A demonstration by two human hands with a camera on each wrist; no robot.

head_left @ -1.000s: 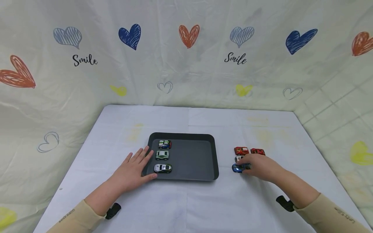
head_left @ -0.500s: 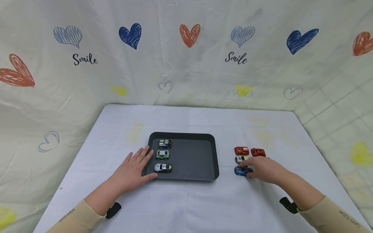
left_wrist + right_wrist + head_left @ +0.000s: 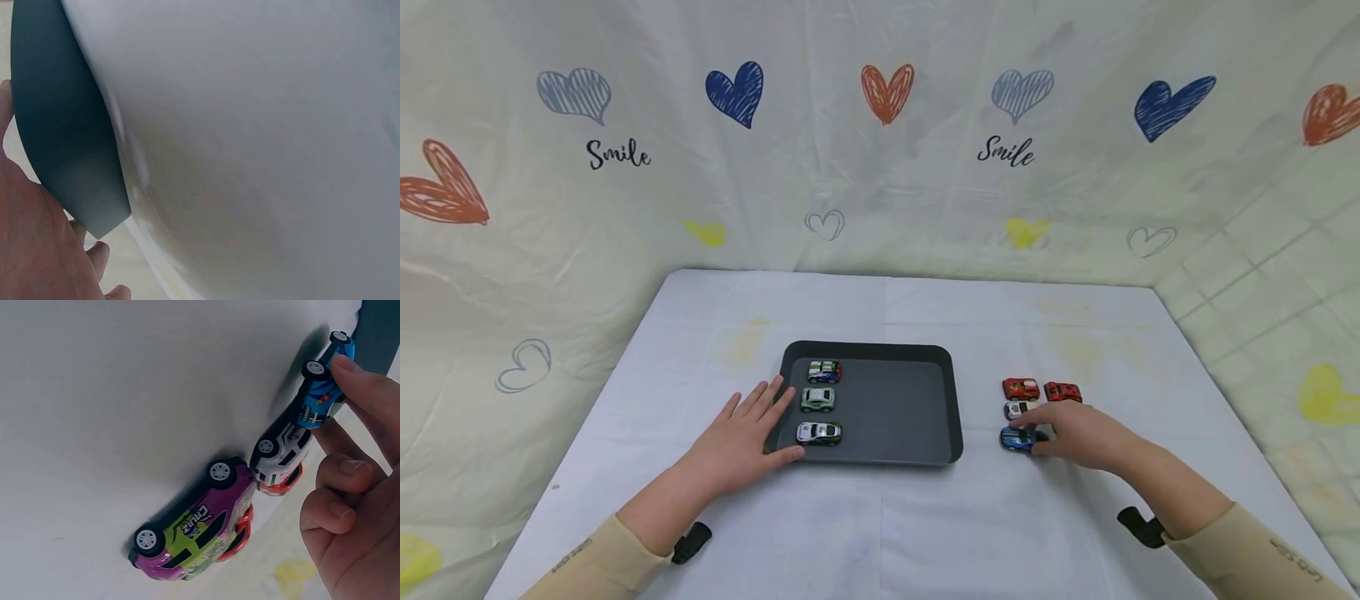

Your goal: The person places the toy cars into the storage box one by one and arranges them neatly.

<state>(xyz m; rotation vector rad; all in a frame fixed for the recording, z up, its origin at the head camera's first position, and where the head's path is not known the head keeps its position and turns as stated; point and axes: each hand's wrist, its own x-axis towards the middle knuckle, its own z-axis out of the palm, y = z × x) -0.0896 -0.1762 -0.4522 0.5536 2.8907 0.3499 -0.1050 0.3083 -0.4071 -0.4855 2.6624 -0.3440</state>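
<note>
My right hand pinches a blue toy car between thumb and fingers, right of the tray. The right wrist view shows this blue car tilted, its wheels facing the white cloth. Just behind it sits a white toy car, partly under my fingers in the head view. A purple and green toy car stands nearby, hidden by my hand from above. My left hand lies spread with straight fingers over the left rim of the dark grey tray.
Inside the tray, a column of three toy cars runs along the left: a multicoloured one, a pale green one and a silver-white one. Two red cars, one left and one right, stand behind my right hand.
My right hand has shifted slightly toward me with the blue car, uncovering more of the white car. The left hand and the tray have stayed put.
</note>
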